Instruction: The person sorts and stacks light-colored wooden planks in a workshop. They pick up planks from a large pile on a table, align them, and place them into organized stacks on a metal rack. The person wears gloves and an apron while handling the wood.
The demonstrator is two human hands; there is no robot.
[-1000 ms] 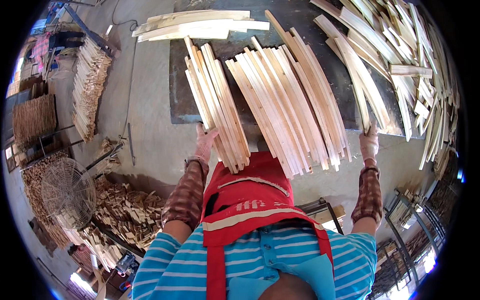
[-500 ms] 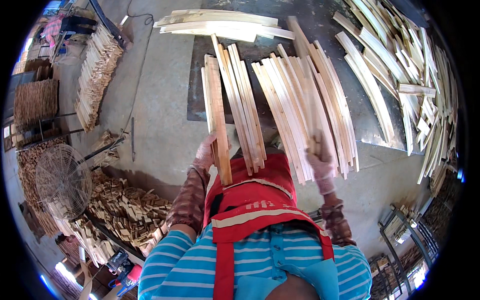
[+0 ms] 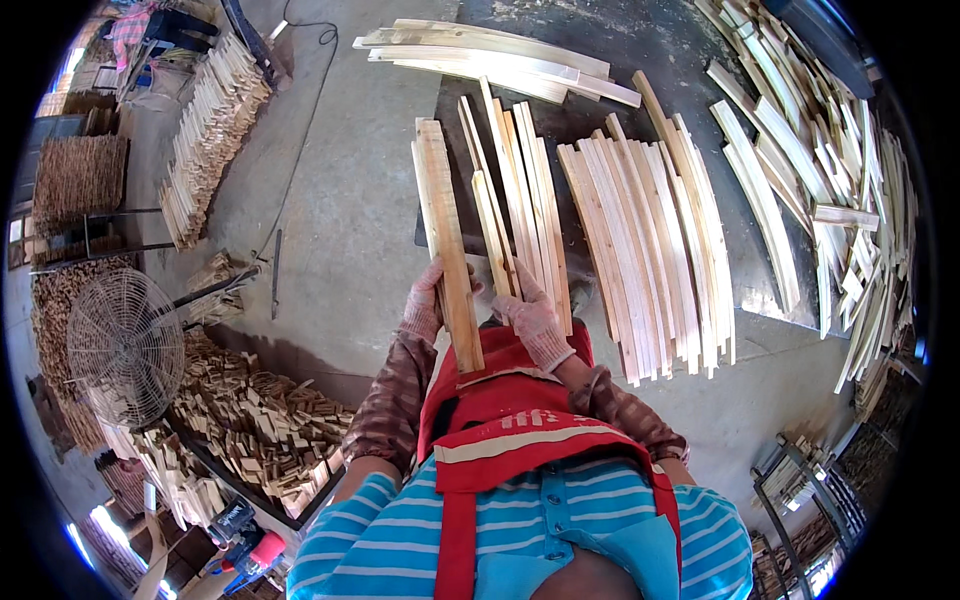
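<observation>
My left hand (image 3: 427,302), in a light work glove, is closed round the lower part of a wooden board (image 3: 448,230), with a second, paler piece against its left side. Close by on the right, my gloved right hand (image 3: 533,316) has its fingers round the near end of a narrow wooden strip (image 3: 491,225). That strip lies along the left edge of a small group of strips (image 3: 545,215). Farther right is a wider row of wooden strips (image 3: 640,240), apart from both hands.
Several boards (image 3: 500,58) lie crosswise at the far side. A loose heap of strips (image 3: 840,170) fills the right. On the left are a round fan (image 3: 126,345), a pile of short wood pieces (image 3: 250,420) and a long stack (image 3: 210,140). A person (image 3: 175,30) is at far left.
My right hand has come left from the wide row to the small group and grips a narrow strip there. My left hand still holds its boards. The view has shifted slightly.
</observation>
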